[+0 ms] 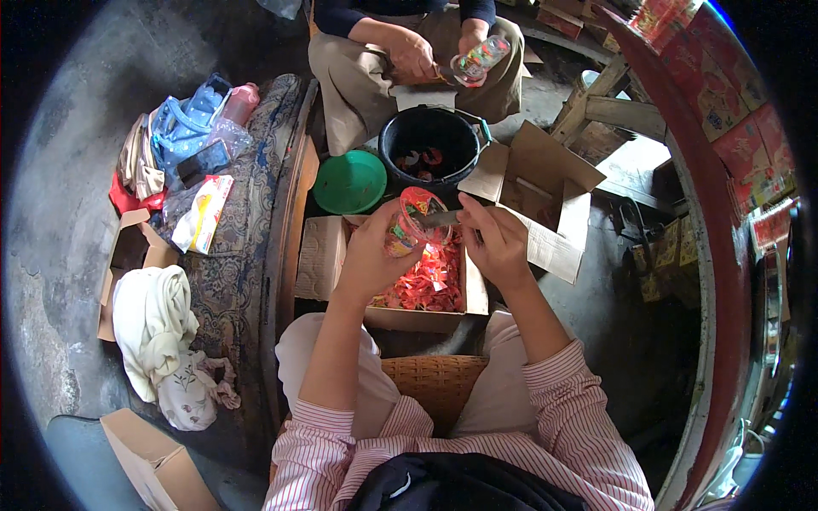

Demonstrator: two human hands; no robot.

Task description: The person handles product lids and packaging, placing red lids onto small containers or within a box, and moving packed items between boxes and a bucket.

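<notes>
My left hand (375,251) is wrapped round a clear plastic cup (397,237) with a red printed film lid (417,201), held tilted above an open carton. In my right hand (496,243) is a knife (438,219), pinched near its handle, its grey blade lying against the cup's rim. Below both hands, the carton (409,320) is filled with red shreds (434,285) that look like cut film. Whether more cups sit inside the one I hold is hidden by my fingers.
Beyond the carton stand a black bucket (443,126) and a green basin (349,183). An open cardboard box (558,247) is at the right. Opposite sits a person whose hands (411,55) hold clear cups (486,56). A patterned bench (243,281) with bags runs along the left.
</notes>
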